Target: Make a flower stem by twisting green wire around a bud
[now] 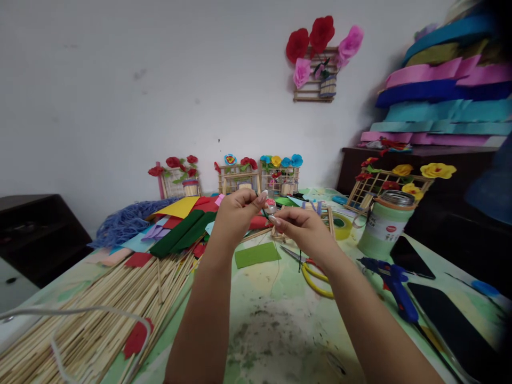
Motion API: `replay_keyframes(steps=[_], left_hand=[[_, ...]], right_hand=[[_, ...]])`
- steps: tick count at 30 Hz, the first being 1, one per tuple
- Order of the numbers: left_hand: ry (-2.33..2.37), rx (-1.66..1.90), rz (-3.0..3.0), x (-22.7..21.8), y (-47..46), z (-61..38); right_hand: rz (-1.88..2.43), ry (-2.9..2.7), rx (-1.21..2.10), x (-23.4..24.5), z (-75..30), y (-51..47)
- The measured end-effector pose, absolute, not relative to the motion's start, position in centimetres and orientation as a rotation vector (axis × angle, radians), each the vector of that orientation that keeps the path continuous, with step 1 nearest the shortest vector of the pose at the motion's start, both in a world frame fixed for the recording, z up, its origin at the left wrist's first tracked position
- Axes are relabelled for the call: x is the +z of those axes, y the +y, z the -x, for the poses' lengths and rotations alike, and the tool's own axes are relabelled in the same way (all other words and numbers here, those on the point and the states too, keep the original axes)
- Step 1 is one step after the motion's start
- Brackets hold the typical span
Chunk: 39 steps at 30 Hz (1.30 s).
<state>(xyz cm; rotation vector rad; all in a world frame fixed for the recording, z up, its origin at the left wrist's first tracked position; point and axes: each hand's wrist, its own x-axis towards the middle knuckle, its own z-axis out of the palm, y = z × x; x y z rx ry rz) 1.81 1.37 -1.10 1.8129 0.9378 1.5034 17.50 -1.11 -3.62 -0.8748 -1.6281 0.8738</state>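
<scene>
Both hands are raised above the middle of the table, fingertips close together. My left hand is closed in a pinch on a thin dark green strip. From the right, my right hand pinches the same strip lower down, and a dark twisted end hangs below that hand. What exactly the strip is made of is too small to tell. Beneath the hands lies a light green paper rectangle. Scissors with yellow handles rest on the table under my right wrist.
Bamboo sticks and coloured paper sheets cover the left side. At right are a blue glue gun, a green jar, a phone and a larger dark device. Stick frames with paper flowers stand along the wall.
</scene>
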Motion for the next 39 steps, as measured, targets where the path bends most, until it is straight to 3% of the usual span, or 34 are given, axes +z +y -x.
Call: replay_keyframes(steps=[15,25,39], left_hand=[[0.857,1.386,-1.797,-1.01,1.51,-1.81],[0.968,1.392,-1.889,-1.56,2.04,-2.10],[0.798,1.365,-1.909,-1.35,1.90,-1.87]], right_hand=[[0.796,-1.662,0.999,-4.01,-17.67,-0.63],[0.840,-1.627,0.799,-4.11,-18.05,-0.54],[0.794,-1.569,0.965,-4.19,-17.73,-0.36]])
